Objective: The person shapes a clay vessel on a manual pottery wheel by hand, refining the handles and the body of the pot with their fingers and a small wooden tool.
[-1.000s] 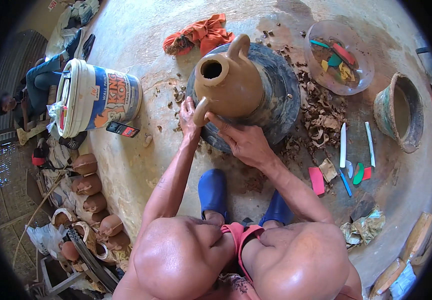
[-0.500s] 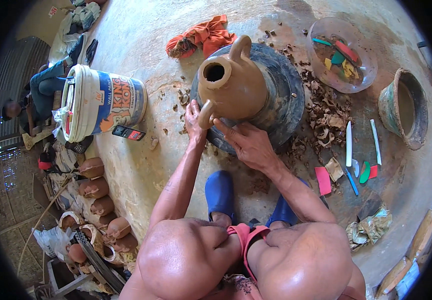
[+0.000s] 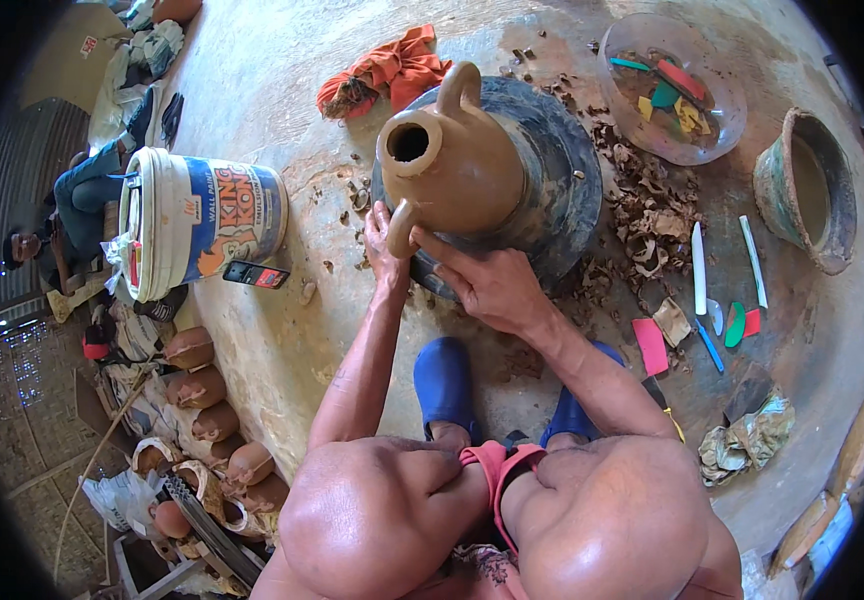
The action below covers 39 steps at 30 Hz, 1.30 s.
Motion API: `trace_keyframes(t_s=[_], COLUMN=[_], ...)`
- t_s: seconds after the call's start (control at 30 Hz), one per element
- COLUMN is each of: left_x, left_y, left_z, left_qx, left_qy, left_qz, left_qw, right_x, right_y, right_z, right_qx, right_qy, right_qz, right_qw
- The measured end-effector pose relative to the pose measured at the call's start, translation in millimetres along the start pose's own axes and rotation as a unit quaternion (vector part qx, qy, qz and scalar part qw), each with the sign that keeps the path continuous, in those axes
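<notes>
A brown wet-looking clay jug (image 3: 472,185) with a round mouth stands on a dark, clay-smeared turning wheel (image 3: 567,215). It has one loop handle (image 3: 460,88) on its far side and another handle (image 3: 401,230) on its near left side. My left hand (image 3: 386,250) is closed about the outer side of the near handle, its fingertips partly hidden behind it. From the other side my right hand (image 3: 500,287) reaches in, its index finger stretched out against that same handle. The right thumb lies apart below it, and the other fingers are partly curled out of sight.
Clay shavings (image 3: 652,215) litter the floor right of the wheel. Beyond them are a clear basin (image 3: 737,125) with coloured scrapers and a clay-crusted bowl (image 3: 767,195). Left stand a paint bucket (image 3: 192,225) and a phone (image 3: 255,275). An orange cloth (image 3: 392,70) lies behind; clay pots (image 3: 192,347) line the left.
The view has shifted slightly, so the jug and wheel sit a little further left and up. My right index finger has slid slightly along the near handle; my left hand stays at it.
</notes>
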<state>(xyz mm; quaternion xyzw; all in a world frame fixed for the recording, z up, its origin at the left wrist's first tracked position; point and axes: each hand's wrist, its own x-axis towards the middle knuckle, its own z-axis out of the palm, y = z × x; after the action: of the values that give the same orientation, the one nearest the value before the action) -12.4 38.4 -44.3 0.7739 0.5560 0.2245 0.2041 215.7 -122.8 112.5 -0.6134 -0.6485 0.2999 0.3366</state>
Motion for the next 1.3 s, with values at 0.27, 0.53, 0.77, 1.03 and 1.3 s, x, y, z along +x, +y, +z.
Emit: trace_keyframes(t_s=[0.27, 0.53, 0.77, 1.03, 1.3], left_x=[-4, -7, -13, -16, -18], left_y=[-3, -2, 18, 25, 27], left_z=[1, 7, 6, 8, 10], left_qx=[-0.044, -0.045, -0.039, -0.121, -0.174], left_qy=[0.008, 0.001, -0.053, 0.076, 0.097], left_qz=[0.032, -0.038, -0.041, -0.170, -0.221], left_qw=[0.998, 0.998, 0.997, 0.975, 0.955], right_x=[-7, -15, -18, -18, -26], right_y=[9, 24, 28, 24, 14], right_z=[14, 26, 22, 32, 10], right_qx=[-0.014, -0.030, -0.137, -0.155, -0.164], right_qy=[0.098, 0.153, 0.140, 0.151, 0.140], right_qz=[-0.073, -0.101, -0.104, -0.102, -0.081], right_qw=[0.992, 0.983, 0.975, 0.971, 0.973])
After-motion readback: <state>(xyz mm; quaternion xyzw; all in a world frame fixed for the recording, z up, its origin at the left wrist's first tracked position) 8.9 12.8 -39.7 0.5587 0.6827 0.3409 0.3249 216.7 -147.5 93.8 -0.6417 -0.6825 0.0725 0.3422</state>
